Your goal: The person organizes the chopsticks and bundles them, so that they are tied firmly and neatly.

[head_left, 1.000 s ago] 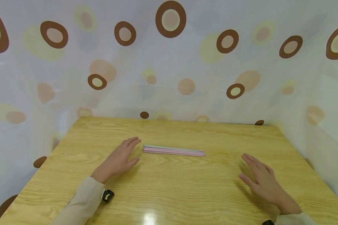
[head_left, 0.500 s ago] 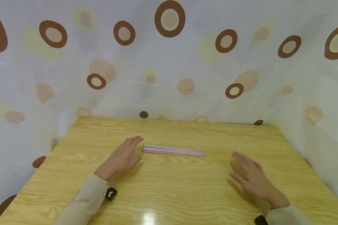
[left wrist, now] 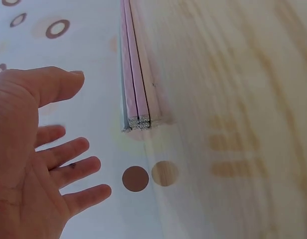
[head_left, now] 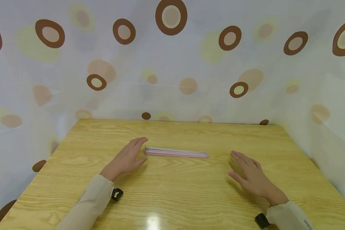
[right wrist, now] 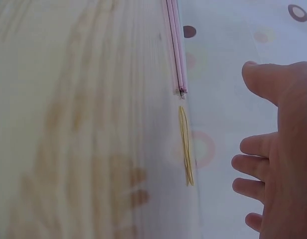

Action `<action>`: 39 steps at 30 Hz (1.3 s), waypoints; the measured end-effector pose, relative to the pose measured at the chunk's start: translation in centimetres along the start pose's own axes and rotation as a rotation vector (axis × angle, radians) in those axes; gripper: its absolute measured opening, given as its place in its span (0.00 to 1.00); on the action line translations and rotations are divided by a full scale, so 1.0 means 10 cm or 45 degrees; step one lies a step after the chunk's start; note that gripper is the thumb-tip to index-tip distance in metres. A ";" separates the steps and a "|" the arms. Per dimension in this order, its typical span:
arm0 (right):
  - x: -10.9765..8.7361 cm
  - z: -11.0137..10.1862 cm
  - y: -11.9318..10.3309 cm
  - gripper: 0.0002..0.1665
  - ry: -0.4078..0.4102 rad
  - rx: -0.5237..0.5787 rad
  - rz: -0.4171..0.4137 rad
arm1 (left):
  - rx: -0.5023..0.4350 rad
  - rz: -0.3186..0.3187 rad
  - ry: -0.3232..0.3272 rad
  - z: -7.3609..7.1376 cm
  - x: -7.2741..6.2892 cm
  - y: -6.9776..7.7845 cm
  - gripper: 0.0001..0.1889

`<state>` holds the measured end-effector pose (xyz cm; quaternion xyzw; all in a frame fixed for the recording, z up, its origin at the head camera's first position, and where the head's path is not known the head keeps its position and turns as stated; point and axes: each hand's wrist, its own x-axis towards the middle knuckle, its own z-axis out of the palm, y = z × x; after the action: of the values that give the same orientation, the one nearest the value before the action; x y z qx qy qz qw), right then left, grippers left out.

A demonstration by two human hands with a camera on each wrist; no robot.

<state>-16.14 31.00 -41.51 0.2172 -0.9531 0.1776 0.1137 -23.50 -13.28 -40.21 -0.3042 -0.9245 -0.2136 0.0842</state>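
Observation:
Several thin, straight sticks (head_left: 176,152), pink and pale grey, lie side by side across the middle of the table. Their square-cut ends (left wrist: 141,122) look grey and rough in the left wrist view. My left hand (head_left: 124,160) hovers at the sticks' left end, fingers extended and thumb apart, holding nothing. Just right of the sticks lies a yellow rubber band (right wrist: 189,164) in a loose oval. Beside it my right hand (head_left: 252,179) has its fingers stretched forward and also holds nothing. In the head view its fingertips overlap the band's right edge; the right wrist view shows them apart.
The wood-grain table (head_left: 172,195) reaches back to a white curtain (head_left: 161,64) with brown and beige circles, which also hangs along both sides. Light glares off the table's front. A small black device (head_left: 117,194) sits at the left wrist, another (head_left: 262,220) at the right.
My right hand has moved left, from well clear of the rubber band to its right edge. My left hand has edged right, toward the sticks' left end. Sticks and band lie still.

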 end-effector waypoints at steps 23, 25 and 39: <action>0.07 0.05 -0.01 0.40 -0.017 0.045 0.008 | -0.138 -0.074 -0.077 0.05 0.13 0.09 0.43; 0.09 0.05 -0.01 0.40 -0.018 0.040 0.012 | -0.142 -0.077 -0.085 0.05 0.13 0.09 0.42; 0.17 0.07 -0.06 0.47 -0.039 0.052 -0.021 | -0.174 -0.057 -0.104 0.06 0.18 0.05 0.39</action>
<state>-17.45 29.58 -41.47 0.2302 -0.9491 0.1926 0.0960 -24.67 -11.70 -40.04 -0.2969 -0.9170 -0.2656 0.0207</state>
